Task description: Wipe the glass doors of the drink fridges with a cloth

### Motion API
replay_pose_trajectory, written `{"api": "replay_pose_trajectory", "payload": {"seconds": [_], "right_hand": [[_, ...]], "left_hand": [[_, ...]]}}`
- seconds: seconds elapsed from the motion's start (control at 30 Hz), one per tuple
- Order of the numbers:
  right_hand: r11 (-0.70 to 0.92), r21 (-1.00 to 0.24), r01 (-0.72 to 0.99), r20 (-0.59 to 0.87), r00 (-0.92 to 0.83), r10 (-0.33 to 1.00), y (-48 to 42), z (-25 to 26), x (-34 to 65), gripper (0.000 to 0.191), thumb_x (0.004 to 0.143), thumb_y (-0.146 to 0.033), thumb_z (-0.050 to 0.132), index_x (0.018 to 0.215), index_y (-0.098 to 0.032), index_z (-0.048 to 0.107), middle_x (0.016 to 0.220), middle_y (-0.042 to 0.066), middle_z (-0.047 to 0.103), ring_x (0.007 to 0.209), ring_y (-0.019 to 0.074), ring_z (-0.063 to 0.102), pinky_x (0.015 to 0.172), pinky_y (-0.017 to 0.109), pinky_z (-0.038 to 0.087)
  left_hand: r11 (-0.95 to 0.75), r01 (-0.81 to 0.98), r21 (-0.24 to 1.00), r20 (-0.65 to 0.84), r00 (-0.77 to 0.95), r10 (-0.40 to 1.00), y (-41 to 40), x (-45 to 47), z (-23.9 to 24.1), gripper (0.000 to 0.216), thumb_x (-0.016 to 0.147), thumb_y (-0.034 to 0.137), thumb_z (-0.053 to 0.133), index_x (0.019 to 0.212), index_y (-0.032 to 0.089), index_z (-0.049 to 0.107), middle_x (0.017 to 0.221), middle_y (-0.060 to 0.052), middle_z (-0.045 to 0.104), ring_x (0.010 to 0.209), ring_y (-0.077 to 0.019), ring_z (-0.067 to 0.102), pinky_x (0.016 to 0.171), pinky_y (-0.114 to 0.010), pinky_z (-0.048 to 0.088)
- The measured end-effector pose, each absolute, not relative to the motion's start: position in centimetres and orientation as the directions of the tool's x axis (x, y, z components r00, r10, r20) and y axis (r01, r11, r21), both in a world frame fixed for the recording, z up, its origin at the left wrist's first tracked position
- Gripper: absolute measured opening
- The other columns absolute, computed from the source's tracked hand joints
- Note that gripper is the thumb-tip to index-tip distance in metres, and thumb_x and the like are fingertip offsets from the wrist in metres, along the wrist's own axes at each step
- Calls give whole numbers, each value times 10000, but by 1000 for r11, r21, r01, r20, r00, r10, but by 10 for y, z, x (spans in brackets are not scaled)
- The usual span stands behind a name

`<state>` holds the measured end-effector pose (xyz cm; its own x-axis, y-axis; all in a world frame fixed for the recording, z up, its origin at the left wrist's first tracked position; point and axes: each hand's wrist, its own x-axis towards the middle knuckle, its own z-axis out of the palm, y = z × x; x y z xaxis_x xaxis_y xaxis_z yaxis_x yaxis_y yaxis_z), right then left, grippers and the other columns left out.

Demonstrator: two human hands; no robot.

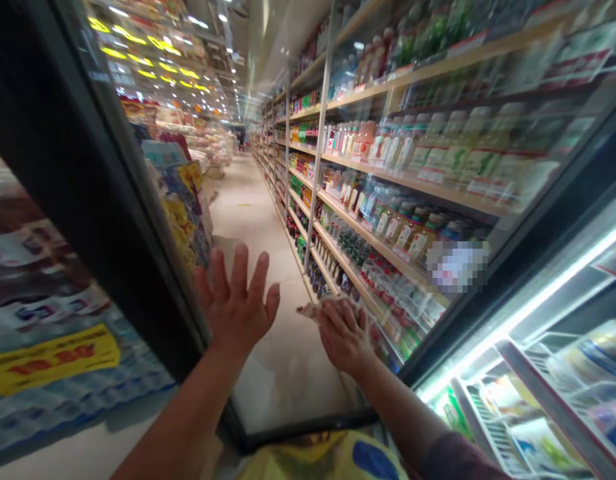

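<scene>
A glass cooler door with a black frame stands swung out in front of me. Fingers spread, my left hand is stretched flat at the glass near the frame's left side and holds nothing. My right hand has a crumpled pale cloth under its bent fingers, at the glass to the right of my left hand. Most of the cloth is hidden by that hand.
Shelves of bottled drinks show through the glass on the right. A lit cooler with packaged goods is at lower right. Stacked packs with a yellow price sign stand at left. A pale aisle floor runs ahead. Yellow fabric shows below.
</scene>
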<state>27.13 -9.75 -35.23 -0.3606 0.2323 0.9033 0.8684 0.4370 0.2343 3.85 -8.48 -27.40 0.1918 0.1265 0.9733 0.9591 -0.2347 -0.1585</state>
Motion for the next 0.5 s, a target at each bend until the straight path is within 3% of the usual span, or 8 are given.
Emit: {"api": "replay_pose_trajectory", "payload": {"seconds": [0.1, 0.23, 0.33, 0.4, 0.5], "right_hand": [[426, 253, 868, 886, -385, 259, -97, -350, 293, 537, 946, -260, 575, 1476, -309, 505, 1394, 14, 632, 1502, 194, 319, 1295, 423, 68], [253, 51, 966, 961, -117, 250, -88, -321, 327, 662, 988, -220, 472, 1610, -193, 247, 1610, 149, 358, 1560, 314, 169, 1255, 582, 147], [214, -20, 977, 966, -36, 257, -84, -329, 316, 695, 986, -206, 441, 1624, -152, 171, 1652, 187, 239, 1564, 367, 106, 1220, 653, 172], [256, 33, 966, 957, -104, 269, -85, -351, 296, 706, 962, -201, 485, 1615, -156, 222, 1626, 168, 319, 1565, 353, 110, 1243, 618, 145], [380, 180, 907, 912, -299, 281, -89, -376, 273, 643, 919, -236, 578, 1542, -256, 421, 1493, 63, 541, 1538, 270, 234, 1292, 478, 80]], "left_hand": [[-250, 955, -160, 974, 194, 116, -85, 38, -273, 776, 906, 310, 613, 1594, 199, 271, 1666, -103, 211, 1564, -313, 66, 1289, -528, 76], [-297, 945, -134, 980, 172, 104, -81, 38, -274, 761, 909, 305, 611, 1590, 246, 276, 1652, -101, 262, 1564, -297, 71, 1283, -540, 86], [-347, 932, -101, 981, 151, 118, -76, 37, -275, 770, 890, 297, 652, 1578, 275, 305, 1641, -94, 295, 1560, -308, 84, 1280, -550, 76], [-361, 927, -96, 981, 150, 124, -73, 36, -276, 779, 885, 298, 663, 1578, 277, 306, 1647, -89, 280, 1560, -311, 80, 1283, -544, 68], [-332, 935, -124, 977, 174, 127, -69, 36, -274, 799, 904, 301, 624, 1600, 262, 235, 1670, -84, 208, 1563, -299, 50, 1284, -541, 76]]}}
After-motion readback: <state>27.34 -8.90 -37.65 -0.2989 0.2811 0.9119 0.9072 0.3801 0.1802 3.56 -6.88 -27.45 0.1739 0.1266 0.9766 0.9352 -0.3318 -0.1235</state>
